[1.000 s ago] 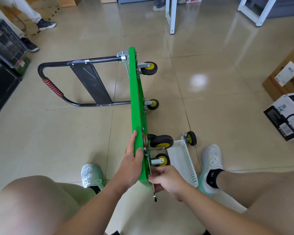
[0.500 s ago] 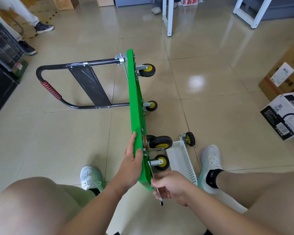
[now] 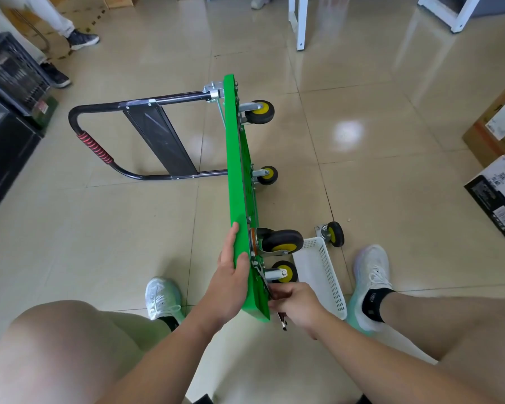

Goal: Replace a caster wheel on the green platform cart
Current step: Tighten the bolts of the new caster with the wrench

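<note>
The right hand (image 3: 296,304), low and just right of the middle of the frame, is curled tight around a thin metal tool (image 3: 282,319). One end of the tool sticks out below the fist. The other end goes up to the plate of the near wheel (image 3: 283,272). The tool's working tip is hidden, so I cannot tell what kind of tool it is. The left hand (image 3: 231,275) is flat, with its fingers straight against the side of the cart (image 3: 239,170) and its thumb on the top edge. It seems to be keeping the cart steady. The cart stands on its side in the middle of the frame, and its handle (image 3: 99,147) lies out to the left on the floor (image 3: 391,199). Four wheels are on the cart. A loose wheel (image 3: 334,234) lies on the floor to the right, just beside the far end of a white basket (image 3: 321,275). So I think the job is about halfway or more. One wheel is off, and the bolts on the near wheel are being turned. I cannot tell if the loose wheel is the old one or the new one, or if the bolts are going in or coming out. After the bolts, the cart must go back on its wheels. Two boxes (image 3: 496,193) sit at the right edge.
</note>
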Motion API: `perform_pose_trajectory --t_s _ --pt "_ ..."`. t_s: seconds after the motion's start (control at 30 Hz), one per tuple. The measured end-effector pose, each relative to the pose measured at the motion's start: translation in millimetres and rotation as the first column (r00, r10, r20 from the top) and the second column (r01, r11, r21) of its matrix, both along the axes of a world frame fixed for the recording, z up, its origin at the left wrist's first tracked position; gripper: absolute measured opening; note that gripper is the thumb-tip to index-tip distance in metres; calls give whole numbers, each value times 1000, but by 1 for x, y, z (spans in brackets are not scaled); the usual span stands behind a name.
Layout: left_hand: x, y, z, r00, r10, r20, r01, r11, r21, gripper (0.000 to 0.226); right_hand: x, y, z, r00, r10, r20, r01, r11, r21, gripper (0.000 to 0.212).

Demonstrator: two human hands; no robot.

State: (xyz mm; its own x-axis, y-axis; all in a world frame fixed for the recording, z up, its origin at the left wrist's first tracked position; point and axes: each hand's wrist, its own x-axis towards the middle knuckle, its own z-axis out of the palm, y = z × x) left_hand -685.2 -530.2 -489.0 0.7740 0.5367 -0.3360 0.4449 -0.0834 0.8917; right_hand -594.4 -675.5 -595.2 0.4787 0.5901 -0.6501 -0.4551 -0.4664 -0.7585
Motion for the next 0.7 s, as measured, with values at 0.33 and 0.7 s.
perform_pose_trajectory --t_s 0.33,0.7 --pt "0 0 -1 1000 -3 0 3 1000 -19 59 7 11 -19 998 -44 38 43 999 17 42" --pt "1 0 1 1000 -3 1 3 1000 -13 59 3 -4 13 998 60 -20 -59 998 22 40"
